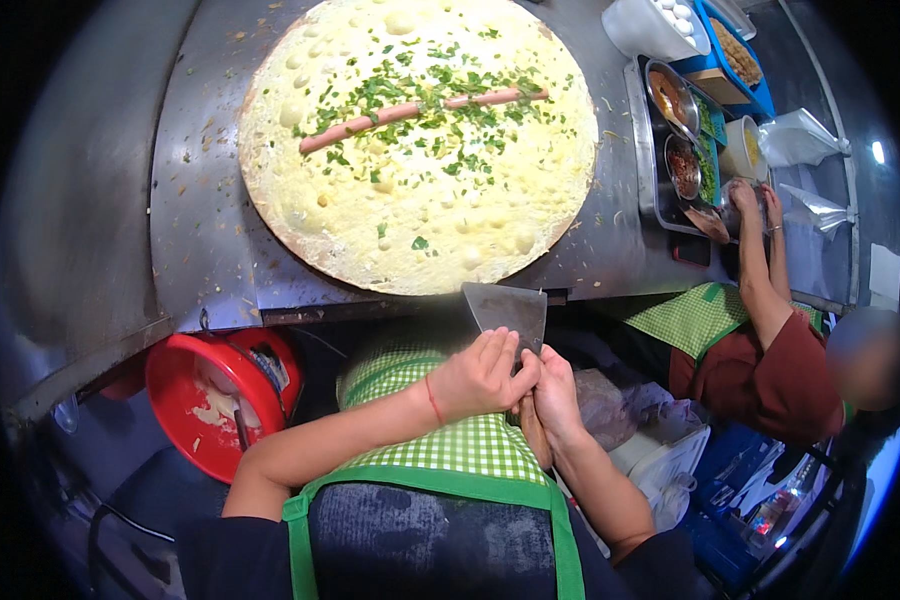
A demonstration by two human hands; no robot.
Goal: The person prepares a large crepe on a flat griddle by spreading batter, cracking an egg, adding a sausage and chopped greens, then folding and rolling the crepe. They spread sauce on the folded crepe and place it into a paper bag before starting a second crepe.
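My right hand (556,397) is closed around the scraper near the neck, with its wooden handle (534,433) running down below the palm. Pointing up toward the griddle edge is the wide metal scraper blade (508,306). Bent fingers of my left hand (487,375) lie against the blade's lower end, beside my right fingertips; whether they grip it is hidden. Beyond the blade, a large round egg-covered crepe (420,262) lies flat on a round griddle. Chopped green herbs (461,161) are scattered over it, and a line of pink sausage (356,129) crosses its upper half.
Left below the metal counter (195,247) stands a red bucket (169,375) holding pale batter or dough and a utensil. At right, a metal tray (649,180) carries sauce bowls and chopped greens. A co-worker's hands (750,196) are beside it. A phone (691,253) lies nearby.
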